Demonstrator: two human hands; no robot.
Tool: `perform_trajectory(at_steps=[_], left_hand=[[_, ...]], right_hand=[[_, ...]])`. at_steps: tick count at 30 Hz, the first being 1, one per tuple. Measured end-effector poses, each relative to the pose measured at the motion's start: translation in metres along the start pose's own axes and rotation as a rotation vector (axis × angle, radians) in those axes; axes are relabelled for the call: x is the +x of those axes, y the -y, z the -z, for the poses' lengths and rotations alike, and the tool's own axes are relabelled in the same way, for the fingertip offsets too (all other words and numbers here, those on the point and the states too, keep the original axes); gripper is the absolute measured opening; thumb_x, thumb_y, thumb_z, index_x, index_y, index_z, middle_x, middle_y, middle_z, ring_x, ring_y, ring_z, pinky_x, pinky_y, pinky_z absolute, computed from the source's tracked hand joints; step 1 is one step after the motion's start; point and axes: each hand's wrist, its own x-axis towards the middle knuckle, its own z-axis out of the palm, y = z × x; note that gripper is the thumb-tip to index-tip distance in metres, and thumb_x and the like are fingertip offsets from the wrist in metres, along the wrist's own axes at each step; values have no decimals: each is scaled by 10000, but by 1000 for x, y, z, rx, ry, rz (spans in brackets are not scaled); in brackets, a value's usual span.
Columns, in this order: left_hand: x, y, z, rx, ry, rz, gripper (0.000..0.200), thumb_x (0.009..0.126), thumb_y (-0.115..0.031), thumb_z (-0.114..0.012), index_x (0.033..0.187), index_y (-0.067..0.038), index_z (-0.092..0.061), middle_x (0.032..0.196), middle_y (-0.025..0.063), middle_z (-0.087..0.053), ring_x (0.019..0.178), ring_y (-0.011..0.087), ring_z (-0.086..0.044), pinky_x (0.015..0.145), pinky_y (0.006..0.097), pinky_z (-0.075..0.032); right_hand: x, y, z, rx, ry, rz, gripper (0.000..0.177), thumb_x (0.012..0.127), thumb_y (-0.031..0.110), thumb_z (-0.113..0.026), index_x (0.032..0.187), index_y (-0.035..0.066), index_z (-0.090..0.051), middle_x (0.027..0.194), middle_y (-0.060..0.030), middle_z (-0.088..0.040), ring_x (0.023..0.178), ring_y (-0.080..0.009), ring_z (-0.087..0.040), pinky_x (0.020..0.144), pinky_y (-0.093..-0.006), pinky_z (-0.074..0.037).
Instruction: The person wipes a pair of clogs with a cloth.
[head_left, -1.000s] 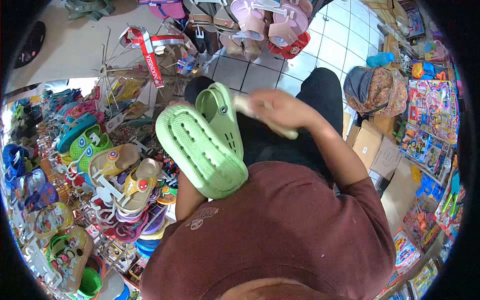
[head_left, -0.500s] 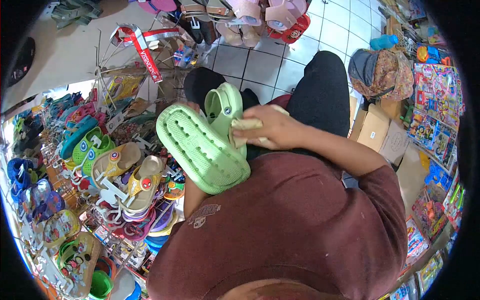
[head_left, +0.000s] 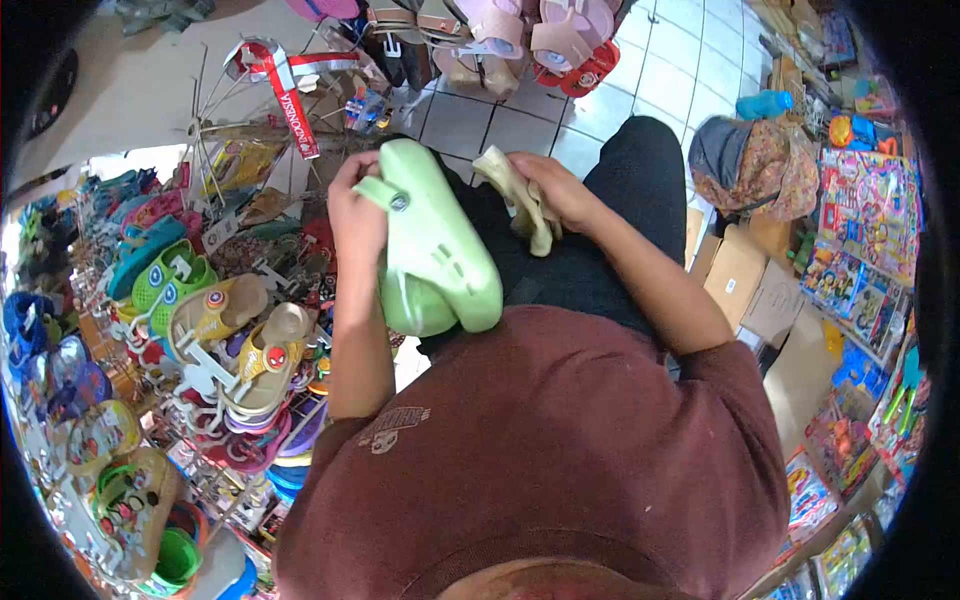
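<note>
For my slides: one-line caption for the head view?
Left hand holds a light-green clog; right hand holds a cream cloth beside a sandal rack.

Left hand [head_left: 352,215] fingertips hidden behind light green foam clog [head_left: 440,255]; beige crumpled cloth [head_left: 520,205] partly buried in right hand [head_left: 562,190]

A red ribbon [head_left: 297,120] is hanging up and left of the green shoe [head_left: 435,255] and is showing the word INDONESIA, upside down. Below the green shoe, a small shirt print [head_left: 392,430] is showing letters too tiny to read.
</note>
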Motion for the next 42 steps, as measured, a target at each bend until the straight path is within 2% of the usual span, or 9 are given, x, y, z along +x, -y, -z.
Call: perform_trajectory(at_steps=[1,3,7,16,19,24,30,37,42], left_hand=[[4,-11,-10,122,-39,-25,299,987,-219,-568,1053,51,-679,881,183,-734,817,247,-717,734,372,-544],[15,-18,-16,312,23,-127,333,965,-231,-572,1105,58,-660,943,269,-712,902,378,-708,808,449,-537],[29,-35,-23,535,206,-94,430,931,-247,-573,1221,68,-613,1030,364,-655,1059,532,-612,933,548,-488],[22,-46,-13,402,490,-11,842,892,-644,-631,1330,71,-561,1199,304,-676,1171,414,-648,1007,441,-487],[13,-21,-7,481,358,65,762,928,-646,-579,1265,36,-632,1156,301,-692,1146,426,-655,997,447,-488],[-13,-2,-7,527,219,-109,623,1025,-539,-487,864,34,-674,674,249,-613,683,409,-674,643,506,-481],[-27,22,6,315,215,-76,527,1023,-480,-537,856,3,-666,660,189,-613,605,371,-586,602,451,-457],[-50,20,3,207,239,-77,344,906,-378,-732,937,-38,-692,776,134,-693,730,269,-642,705,390,-489],[-64,-7,3,343,258,61,616,724,-388,-905,1143,-24,-639,1088,158,-696,987,308,-673,882,396,-520]], right_hand=[[0,5,3,149,9,-83,534,1051,427,-495,1292,-37,-600,1193,-99,-643,1034,-194,-619,938,-343,-492],[-4,6,1,-149,-34,282,548,1040,421,-460,1336,-22,-592,1111,-84,-671,1016,-172,-623,941,-334,-498],[-12,6,12,368,11,-39,643,985,457,-532,1416,-20,-512,1288,-126,-609,1174,-194,-582,1024,-334,-463],[-8,23,23,92,194,-131,732,853,281,-742,1460,-19,-463,1280,-123,-627,1165,-192,-599,1033,-333,-458],[-7,23,23,183,148,-127,710,873,261,-729,1467,-21,-460,1294,-121,-627,1163,-194,-609,1025,-331,-465],[-3,18,22,207,138,-140,693,858,229,-715,1444,-48,-472,1279,-145,-645,1137,-218,-646,1029,-354,-488],[0,13,15,182,87,-184,670,857,240,-701,1415,-67,-491,1236,-167,-661,1080,-233,-674,988,-364,-523],[-2,7,11,232,66,-250,635,867,288,-676,1355,-89,-527,1192,-198,-669,1029,-246,-700,912,-356,-569],[1,8,14,309,121,-257,595,891,318,-648,1316,-88,-553,1137,-194,-691,1000,-241,-711,898,-355,-573]])
